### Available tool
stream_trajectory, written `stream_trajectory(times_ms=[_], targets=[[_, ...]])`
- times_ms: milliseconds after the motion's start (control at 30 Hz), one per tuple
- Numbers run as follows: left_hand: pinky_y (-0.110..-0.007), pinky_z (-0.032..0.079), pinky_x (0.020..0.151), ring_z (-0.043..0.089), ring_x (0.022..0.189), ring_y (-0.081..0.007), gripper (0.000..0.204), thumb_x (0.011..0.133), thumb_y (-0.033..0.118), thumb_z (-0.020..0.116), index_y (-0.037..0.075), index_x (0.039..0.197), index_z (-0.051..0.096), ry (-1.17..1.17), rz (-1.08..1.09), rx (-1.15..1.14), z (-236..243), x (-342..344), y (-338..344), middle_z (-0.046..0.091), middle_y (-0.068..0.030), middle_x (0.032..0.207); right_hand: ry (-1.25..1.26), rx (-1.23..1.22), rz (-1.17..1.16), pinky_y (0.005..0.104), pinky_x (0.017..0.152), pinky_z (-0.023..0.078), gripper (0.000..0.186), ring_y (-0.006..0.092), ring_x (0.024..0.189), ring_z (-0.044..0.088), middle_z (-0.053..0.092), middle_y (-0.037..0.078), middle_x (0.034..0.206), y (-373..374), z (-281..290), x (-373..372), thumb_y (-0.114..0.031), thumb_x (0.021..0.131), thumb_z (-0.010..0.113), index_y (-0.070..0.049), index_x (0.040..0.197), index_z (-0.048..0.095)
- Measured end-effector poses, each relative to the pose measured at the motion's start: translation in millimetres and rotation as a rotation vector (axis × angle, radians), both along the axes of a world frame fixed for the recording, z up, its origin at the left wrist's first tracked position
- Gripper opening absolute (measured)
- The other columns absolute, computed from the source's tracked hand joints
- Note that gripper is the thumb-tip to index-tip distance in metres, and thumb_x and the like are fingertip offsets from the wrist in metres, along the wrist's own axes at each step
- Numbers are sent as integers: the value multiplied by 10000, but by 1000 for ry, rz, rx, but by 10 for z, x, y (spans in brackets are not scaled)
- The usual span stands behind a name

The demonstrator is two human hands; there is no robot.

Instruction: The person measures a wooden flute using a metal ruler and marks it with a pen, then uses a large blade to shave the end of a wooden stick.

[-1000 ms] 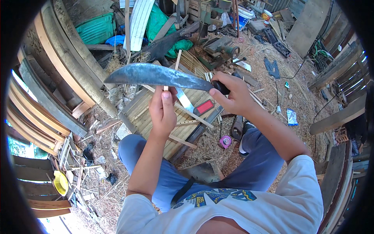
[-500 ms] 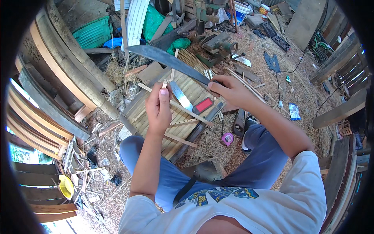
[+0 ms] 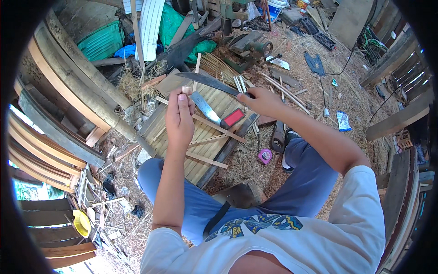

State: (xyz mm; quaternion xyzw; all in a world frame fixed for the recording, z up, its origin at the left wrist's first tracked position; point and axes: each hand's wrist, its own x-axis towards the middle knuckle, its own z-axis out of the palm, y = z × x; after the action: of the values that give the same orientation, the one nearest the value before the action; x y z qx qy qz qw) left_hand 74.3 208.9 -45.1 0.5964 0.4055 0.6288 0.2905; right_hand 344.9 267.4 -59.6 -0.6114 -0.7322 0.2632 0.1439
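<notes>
My left hand (image 3: 179, 114) is closed around a small pale piece of wood (image 3: 186, 89), its end standing up above the thumb. My right hand (image 3: 262, 101) grips a machete by its handle. The long dark machete blade (image 3: 212, 82) reaches leftward over the slatted wooden board (image 3: 169, 148), its tip behind and above the wood piece. Whether blade and wood touch I cannot tell. Below the blade, a try square (image 3: 205, 109) with a red and black handle lies on the board. Beside it are a thin wooden strip (image 3: 219, 129) and a strip with holes (image 3: 209, 140).
A pink tape measure (image 3: 264, 156) lies on the shavings beside my foot. Beyond the board stand a green metal vise-like tool (image 3: 255, 49) and scrap wood. A power cord with a white plug (image 3: 326, 112) runs at the right. Curved timbers (image 3: 68, 86) line the left.
The machete has swung: its tip has come down and toward me, and the blade lies flatter and nearer the wood piece. Both hands keep their hold. The view has shifted slightly.
</notes>
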Motion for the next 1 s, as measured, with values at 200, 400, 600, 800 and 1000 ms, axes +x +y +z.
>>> stream_trajectory(times_ms=[200, 400, 600, 800, 1000], targets=[[-212, 319, 514, 382, 594, -31, 297, 1169, 298, 432, 66, 1226, 608, -114, -33, -401, -22, -92, 33, 473, 34, 780, -90, -50, 56, 512, 907, 552, 491, 403, 1053, 733, 764, 203, 1079, 180, -586, -127, -500, 999, 640, -51, 1182, 714], [-232, 355, 511, 428, 589, -44, 288, 1159, 231, 414, 27, 1195, 614, -225, -210, -541, 2, -102, 10, 528, 10, 763, -126, 171, 235, 512, 844, 568, 333, 378, 983, 744, 766, 174, 1039, 336, -640, -89, -325, 976, 704, -35, 1138, 725], [-244, 404, 557, 475, 620, -61, 294, 1157, 221, 422, 19, 1206, 629, -56, -306, -538, -21, 15, -76, 563, 2, 778, 405, 497, 362, 430, 800, 571, 192, 293, 889, 728, 746, 137, 991, 117, 193, -331, -150, 962, 749, -33, 1114, 735], [-224, 350, 543, 425, 609, -38, 298, 1172, 251, 434, 31, 1279, 604, 60, -364, -435, -167, 296, -164, 550, 7, 794, 348, 715, 514, 400, 836, 523, 123, 243, 844, 695, 724, 50, 943, -85, 431, -325, -155, 944, 797, -94, 1028, 731], [-218, 360, 556, 433, 626, -34, 310, 1174, 270, 449, 31, 1300, 600, 48, -353, -421, -201, 435, -213, 555, 17, 798, 372, 672, 465, 426, 844, 527, 89, 276, 878, 710, 735, 73, 924, -125, 390, -193, -133, 946, 780, -83, 997, 727]])
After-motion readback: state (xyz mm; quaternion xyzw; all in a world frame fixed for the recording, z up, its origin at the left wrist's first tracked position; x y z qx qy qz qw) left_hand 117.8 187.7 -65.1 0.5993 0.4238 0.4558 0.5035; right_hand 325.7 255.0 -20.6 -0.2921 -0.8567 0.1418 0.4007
